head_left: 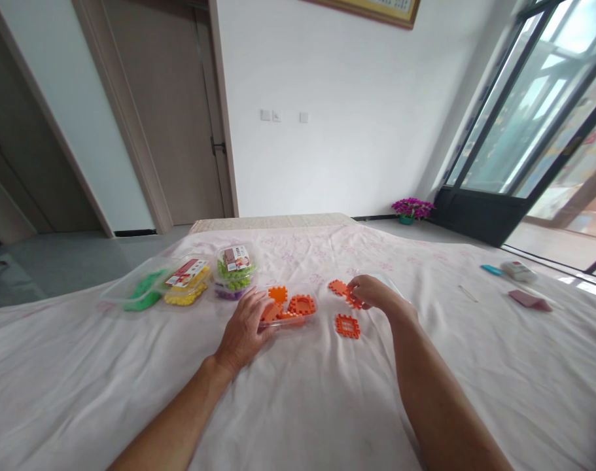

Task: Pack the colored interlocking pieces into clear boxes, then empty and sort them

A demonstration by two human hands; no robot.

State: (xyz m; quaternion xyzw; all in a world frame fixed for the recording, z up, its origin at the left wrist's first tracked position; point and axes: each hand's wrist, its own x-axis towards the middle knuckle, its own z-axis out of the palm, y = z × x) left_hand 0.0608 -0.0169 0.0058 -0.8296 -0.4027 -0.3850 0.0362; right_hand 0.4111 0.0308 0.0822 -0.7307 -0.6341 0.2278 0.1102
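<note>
In the middle of the cloth stands a clear plastic container (311, 318) holding several orange toothed building pieces (301, 305). My left hand (246, 325) grips its left side, with the fingers curled over the rim. To the right, my right hand (371, 292) pinches an orange toothed piece (354, 301) low over the cloth; my fingers hide part of it. Just left of that hand lies another orange piece (337, 287), and nearer to me a square orange frame piece (347, 326) lies flat. Partly behind my right wrist is a clear plastic lid (388, 282).
At the left stand clear containers with green pieces (145, 292), yellow pieces (186, 294) and lime-green pieces (235, 277), purple ones below these. A white packet (518, 271), a blue item (492, 269) and a pink folded item (529, 300) lie far right on the wrinkled cloth (298, 405).
</note>
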